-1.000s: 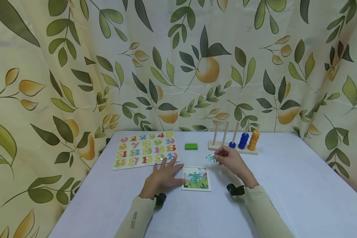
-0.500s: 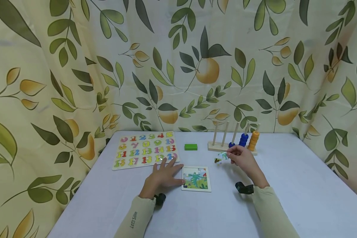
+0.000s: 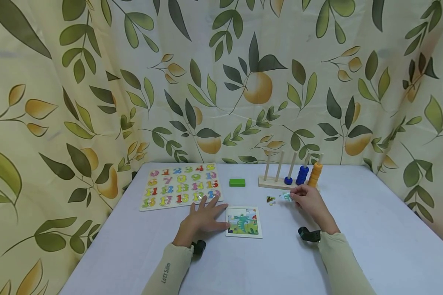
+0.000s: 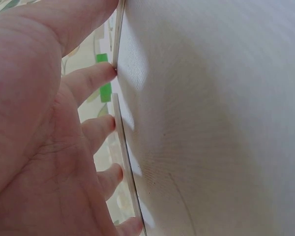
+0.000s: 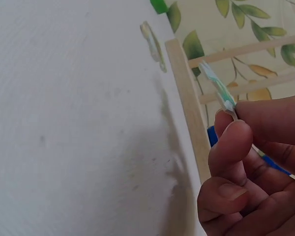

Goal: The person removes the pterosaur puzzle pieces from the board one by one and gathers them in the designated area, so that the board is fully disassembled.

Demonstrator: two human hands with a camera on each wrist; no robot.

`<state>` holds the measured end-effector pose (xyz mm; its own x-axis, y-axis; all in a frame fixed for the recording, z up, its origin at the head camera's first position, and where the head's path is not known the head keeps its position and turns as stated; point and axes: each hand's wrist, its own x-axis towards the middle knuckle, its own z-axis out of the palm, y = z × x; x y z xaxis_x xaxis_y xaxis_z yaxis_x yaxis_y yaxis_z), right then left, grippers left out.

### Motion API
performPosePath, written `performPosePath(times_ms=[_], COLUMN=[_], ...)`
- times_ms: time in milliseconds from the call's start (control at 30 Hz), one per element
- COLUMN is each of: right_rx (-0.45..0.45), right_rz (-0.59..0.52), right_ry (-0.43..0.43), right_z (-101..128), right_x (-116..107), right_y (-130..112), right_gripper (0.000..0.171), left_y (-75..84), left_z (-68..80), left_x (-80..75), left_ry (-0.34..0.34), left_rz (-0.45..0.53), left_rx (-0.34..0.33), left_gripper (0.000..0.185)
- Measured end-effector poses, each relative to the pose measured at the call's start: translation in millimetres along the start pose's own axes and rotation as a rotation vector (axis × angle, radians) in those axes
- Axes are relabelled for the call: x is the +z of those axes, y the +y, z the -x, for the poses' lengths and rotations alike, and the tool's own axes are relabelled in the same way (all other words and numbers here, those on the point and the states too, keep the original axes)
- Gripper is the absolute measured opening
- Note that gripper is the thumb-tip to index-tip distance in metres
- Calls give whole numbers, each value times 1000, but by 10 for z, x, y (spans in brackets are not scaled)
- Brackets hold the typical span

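My right hand (image 3: 311,203) pinches a small jigsaw piece (image 3: 286,196), white and teal, between thumb and fingertips. In the right wrist view the piece (image 5: 218,86) is seen nearly edge-on, standing out past the fingertips. Another loose jigsaw piece (image 3: 270,199), dark and yellow-green, lies on the table just left of it. My left hand (image 3: 203,219) lies with fingers spread, thumb at the left edge of a square dinosaur puzzle (image 3: 243,236). Its other fingertips reach the lower right edge of the number board (image 3: 158,207). The puzzle's picture shows a pale gap at its top.
A wooden peg stand (image 3: 275,183) with blue and orange beads is at the back right, close behind my right hand. Back in the middle lies a green block (image 3: 237,182). A leaf-patterned curtain (image 3: 221,82) hangs behind the white table (image 3: 243,270).
My right hand has moved to the right with the pinched piece, away from the puzzle. The loose piece on the table now shows uncovered. My left hand stays put.
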<state>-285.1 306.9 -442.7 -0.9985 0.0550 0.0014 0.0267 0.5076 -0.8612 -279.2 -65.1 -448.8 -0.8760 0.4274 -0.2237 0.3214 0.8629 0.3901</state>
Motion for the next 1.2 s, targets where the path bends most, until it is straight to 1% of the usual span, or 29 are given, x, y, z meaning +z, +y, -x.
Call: performPosePath(times_ms=[233, 400, 567, 667, 800, 1000, 1200], right_rx=[36, 36, 55, 42, 24, 61, 73], right_rz=[40, 70, 94, 115, 141, 142, 129], right_ry=[-25, -18, -19, -2, 16, 14, 14], right_z=[-13, -34, -48, -62, -74, -80, -108], right_x=[9, 44, 80, 99, 121, 124, 112], right_y=[73, 62, 43, 28, 18, 44, 88], right_gripper=[19, 17, 15, 14, 18, 23, 27], left_y=[-9, -3, 0, -4, -7, -7, -6], left_z=[-10, -7, 5, -1, -5, -11, -2], left_x=[17, 8, 0, 2, 5, 14, 8], left_ry=[1, 0, -2, -1, -4, -8, 0], left_rz=[0, 1, 2, 3, 6, 11, -2], left_rx=[6, 2, 0, -2, -5, 0, 4], left_gripper=[75, 74, 74, 74, 74, 74, 74])
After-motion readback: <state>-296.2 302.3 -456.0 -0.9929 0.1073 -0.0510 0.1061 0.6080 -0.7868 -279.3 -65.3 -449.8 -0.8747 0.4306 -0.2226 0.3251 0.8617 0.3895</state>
